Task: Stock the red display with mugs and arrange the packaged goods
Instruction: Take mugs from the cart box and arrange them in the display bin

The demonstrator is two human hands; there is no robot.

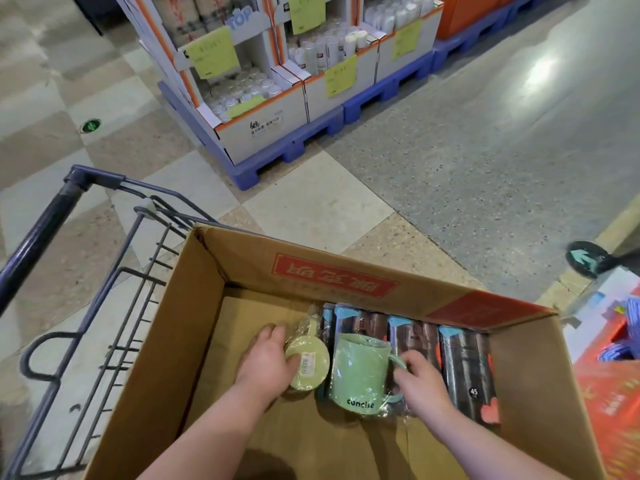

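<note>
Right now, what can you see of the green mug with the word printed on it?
The green mug is pale, matte and looks ceramic, with "concise" in dark letters low on its side. Clear plastic wrap covers it, bunched at the bottom. It sits upright inside the cardboard box, against dark packs, handle to the right, where the right hand grips it. A second mug, in the left hand, lies beside it.

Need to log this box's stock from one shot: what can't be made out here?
All from the head view:
1. Red display: cut off by the right frame edge; shelves unseen.
2. Concise mug: the right hand covers part of its handle.
3. Stickered mug: one side is under the left hand.
4. Dark packages: print blurred; both mugs hide their count.
5. Yellow tags: too small to read.
</note>
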